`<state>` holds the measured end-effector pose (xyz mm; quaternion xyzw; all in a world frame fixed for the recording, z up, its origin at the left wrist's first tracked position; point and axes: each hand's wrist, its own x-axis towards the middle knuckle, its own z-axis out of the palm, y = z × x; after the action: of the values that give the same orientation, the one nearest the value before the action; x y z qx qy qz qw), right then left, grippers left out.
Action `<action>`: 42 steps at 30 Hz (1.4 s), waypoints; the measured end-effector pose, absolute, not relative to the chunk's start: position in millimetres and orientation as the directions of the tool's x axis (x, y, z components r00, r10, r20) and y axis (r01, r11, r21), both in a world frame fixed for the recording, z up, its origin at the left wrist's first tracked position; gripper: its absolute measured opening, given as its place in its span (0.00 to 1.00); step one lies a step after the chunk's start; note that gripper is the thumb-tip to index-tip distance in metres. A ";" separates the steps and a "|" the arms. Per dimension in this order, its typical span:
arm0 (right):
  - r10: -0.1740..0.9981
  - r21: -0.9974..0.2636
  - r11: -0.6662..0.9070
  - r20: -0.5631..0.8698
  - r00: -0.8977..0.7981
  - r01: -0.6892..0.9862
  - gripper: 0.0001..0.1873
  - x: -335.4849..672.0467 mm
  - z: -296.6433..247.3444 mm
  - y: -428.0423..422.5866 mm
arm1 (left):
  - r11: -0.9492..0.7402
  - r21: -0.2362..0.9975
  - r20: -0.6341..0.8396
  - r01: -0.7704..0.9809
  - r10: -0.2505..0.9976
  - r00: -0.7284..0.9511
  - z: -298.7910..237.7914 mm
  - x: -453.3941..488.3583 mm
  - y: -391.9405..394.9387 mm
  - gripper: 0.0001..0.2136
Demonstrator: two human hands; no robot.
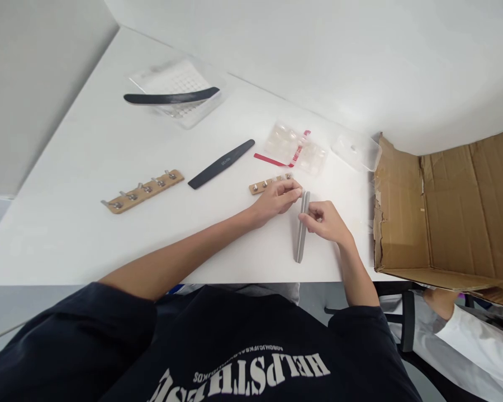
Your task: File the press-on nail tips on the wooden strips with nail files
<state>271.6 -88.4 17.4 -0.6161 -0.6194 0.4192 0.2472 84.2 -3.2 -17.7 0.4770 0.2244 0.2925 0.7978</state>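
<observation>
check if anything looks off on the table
The cardboard box at the table's right side looks damaged: the edge of its wall nearest the table is torn and ragged. Also, one black nail file lies across the clear plastic tray, sticking out past its edge, instead of lying on the table.

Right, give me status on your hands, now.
Left hand on studded wooden strip. Right hand gripping grey bar. Black file lying beyond, untouched.
</observation>
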 end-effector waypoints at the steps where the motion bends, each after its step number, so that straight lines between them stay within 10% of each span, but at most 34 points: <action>1: 0.976 -0.810 -0.123 -0.202 -0.076 0.573 0.30 270.9 17.1 -88.1 | 0.395 0.882 -0.089 -0.258 0.676 0.732 -16.8 83.6 -3.0 0.21; 18: 0.993 -0.917 -0.059 -0.015 0.113 0.395 0.31 272.9 5.1 -85.1 | 0.837 0.490 -0.159 -0.244 0.360 0.919 -2.6 74.2 3.0 0.12; 27: 0.998 -0.983 -0.050 -0.045 0.035 0.178 0.22 268.2 5.4 -85.9 | 0.846 0.463 -0.161 -0.265 0.374 0.914 -4.3 74.5 3.0 0.13; 42: 0.967 -0.821 0.226 0.255 -0.018 0.525 0.33 251.1 3.7 -96.3 | 0.762 0.587 -0.251 -0.273 0.493 0.833 -8.6 78.8 0.4 0.13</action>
<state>251.1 -96.3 3.7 -0.5631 -0.6623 0.2647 0.4173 78.8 0.4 -8.6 0.2747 0.1996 0.2088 0.9171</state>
